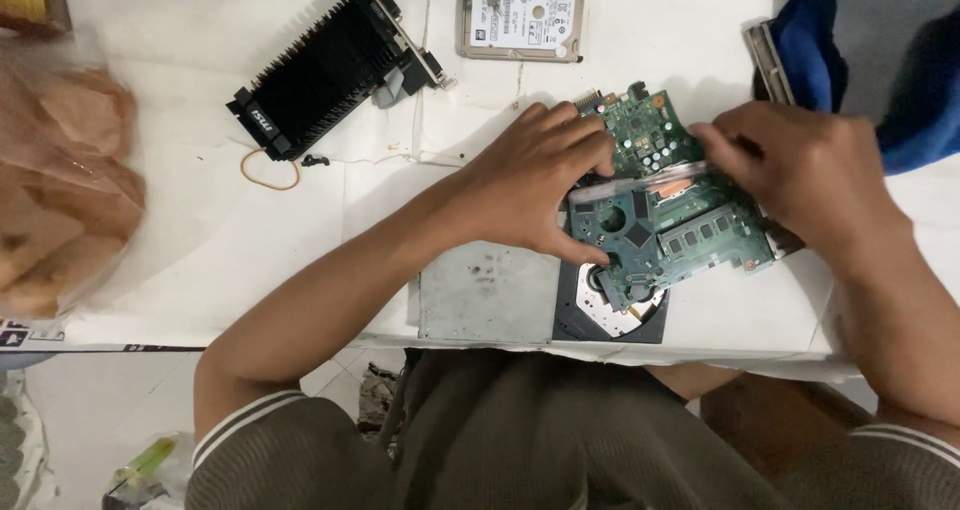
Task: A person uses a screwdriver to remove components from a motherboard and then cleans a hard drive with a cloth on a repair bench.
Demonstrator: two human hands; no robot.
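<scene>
A green circuit board (668, 232) lies tilted on top of an opened optical drive (500, 295) near the table's front edge. My left hand (535, 185) presses down on the board's left side, fingers spread over it. My right hand (795, 165) is at the board's right side, pinching one end of a thin, blurred strip-like thing (650, 184) that stretches across the board toward my left fingers. I cannot tell what the strip is.
A black finned card (325, 70) lies at the back left, with a rubber band (268, 170) beside it. A hard disk (522, 12) sits at the back centre. Blue cloth (860, 50) is at the back right, a plastic bag (60, 180) on the left.
</scene>
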